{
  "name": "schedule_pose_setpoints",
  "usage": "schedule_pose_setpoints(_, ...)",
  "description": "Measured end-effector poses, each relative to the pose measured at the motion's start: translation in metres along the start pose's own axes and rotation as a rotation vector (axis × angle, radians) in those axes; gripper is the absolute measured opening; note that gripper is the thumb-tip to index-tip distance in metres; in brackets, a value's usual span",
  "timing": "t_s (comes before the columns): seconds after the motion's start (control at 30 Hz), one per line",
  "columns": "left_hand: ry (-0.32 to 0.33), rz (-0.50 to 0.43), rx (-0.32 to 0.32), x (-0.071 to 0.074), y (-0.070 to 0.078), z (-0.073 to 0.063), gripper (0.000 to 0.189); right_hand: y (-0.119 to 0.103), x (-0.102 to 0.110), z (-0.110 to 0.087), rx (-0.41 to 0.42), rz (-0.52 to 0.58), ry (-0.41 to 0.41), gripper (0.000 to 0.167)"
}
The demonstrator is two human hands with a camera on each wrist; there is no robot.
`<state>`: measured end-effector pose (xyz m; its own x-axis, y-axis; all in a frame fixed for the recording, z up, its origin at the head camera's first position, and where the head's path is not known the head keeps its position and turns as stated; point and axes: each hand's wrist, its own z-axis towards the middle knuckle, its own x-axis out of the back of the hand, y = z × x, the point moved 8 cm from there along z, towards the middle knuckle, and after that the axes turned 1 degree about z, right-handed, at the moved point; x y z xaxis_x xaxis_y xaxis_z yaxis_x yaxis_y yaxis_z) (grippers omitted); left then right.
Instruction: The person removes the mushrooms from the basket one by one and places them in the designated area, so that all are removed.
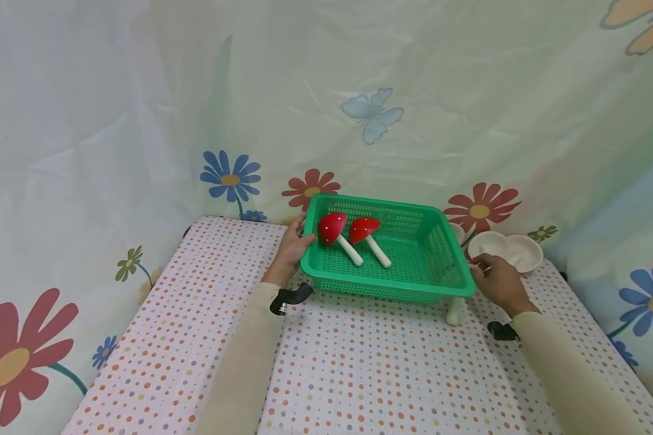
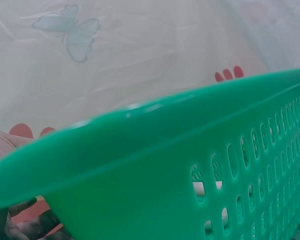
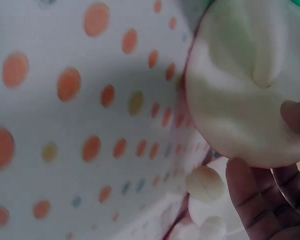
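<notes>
My left hand (image 1: 294, 244) grips the left rim of a green plastic basket (image 1: 381, 290), thumb over the edge. Two toy mushrooms lie inside on the left: one red-capped mushroom (image 1: 333, 228) and a second mushroom (image 1: 364, 231), both with white dots and white stems. Beside the basket's right end, my right hand (image 1: 500, 281) pinches another toy mushroom (image 3: 225, 115) by its cap edge. Its pale underside and stem face the right wrist camera. In the head view the basket hides most of it, with a white stem (image 1: 454, 312) showing below the front rim.
Several more mushrooms (image 1: 524, 252) lie with pale undersides up at the back right of the table (image 1: 370, 368), which has a dotted cover. A printed cloth backdrop (image 1: 283, 109) with flowers and a butterfly rises right behind the basket and along the sides.
</notes>
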<state>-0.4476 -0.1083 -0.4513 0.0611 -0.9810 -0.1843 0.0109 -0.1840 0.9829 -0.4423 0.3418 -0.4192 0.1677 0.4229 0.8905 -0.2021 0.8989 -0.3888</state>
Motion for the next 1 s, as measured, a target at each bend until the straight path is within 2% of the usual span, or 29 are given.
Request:
schedule_pose_setpoints(0.23,0.014,0.005,0.001,0.002,-0.002,0.001,0.077,0.0,-0.004,0.003,0.001,-0.009,-0.045,0.035)
schedule_pose_setpoints(0.33,0.018,0.0,0.0,0.002,-0.002,0.001,0.077,-0.005,0.004,0.003,0.07,0.003,-0.126,0.045)
schedule_pose_setpoints(0.47,0.013,0.011,0.003,0.001,-0.001,0.002,0.076,-0.015,0.029,0.004,0.165,0.047,-0.209,0.054)
schedule_pose_setpoints(0.57,0.023,0.03,0.003,0.003,0.002,0.002,0.076,-0.035,0.048,0.008,0.218,0.071,-0.189,0.055)
schedule_pose_setpoints(0.67,0.032,0.036,0.001,0.005,0.004,0.002,0.076,-0.065,0.06,0.016,0.279,0.086,-0.154,0.058)
schedule_pose_setpoints(0.8,0.025,0.026,0.011,0.005,0.004,0.001,0.077,-0.108,0.07,0.029,0.345,0.154,-0.09,0.073)
schedule_pose_setpoints(0.9,0.019,0.018,0.014,0.003,0.002,0.0,0.077,-0.129,0.071,0.039,0.343,0.23,-0.07,0.087)
schedule_pose_setpoints(1.0,0.011,0.011,0.013,-0.001,0.001,-0.001,0.077,-0.139,0.063,0.05,0.312,0.261,-0.094,0.096)
